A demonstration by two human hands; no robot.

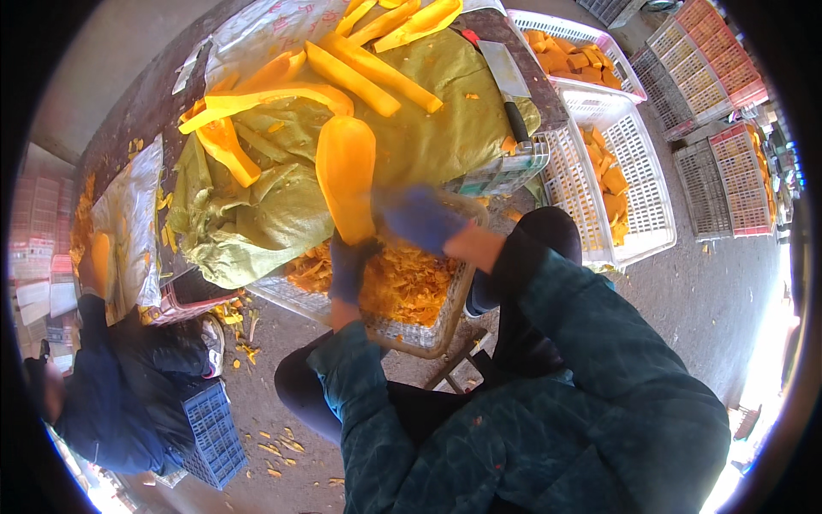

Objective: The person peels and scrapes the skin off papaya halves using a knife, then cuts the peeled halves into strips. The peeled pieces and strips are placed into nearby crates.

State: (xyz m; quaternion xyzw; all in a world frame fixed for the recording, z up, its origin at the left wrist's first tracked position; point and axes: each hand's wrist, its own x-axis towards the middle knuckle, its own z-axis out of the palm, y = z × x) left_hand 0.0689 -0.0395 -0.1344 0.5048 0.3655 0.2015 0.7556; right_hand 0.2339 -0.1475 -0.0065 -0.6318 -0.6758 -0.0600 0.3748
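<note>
A peeled orange squash stands tilted over a crate of peelings, its lower end held in my left hand, which wears a blue-purple glove. Beside the squash on the right is my right hand, gloved alike and blurred; whether it holds a tool is hidden by the blur. Orange peelings fill much of the plastic crate between my knees. Long peeled squash pieces lie on the olive woven sack covering the table. A cleaver with a black handle rests at the sack's right side.
White baskets with cut squash chunks stand to the right, with stacked crates beyond. A co-worker sits at the left near a blue crate. Scraps lie on the floor.
</note>
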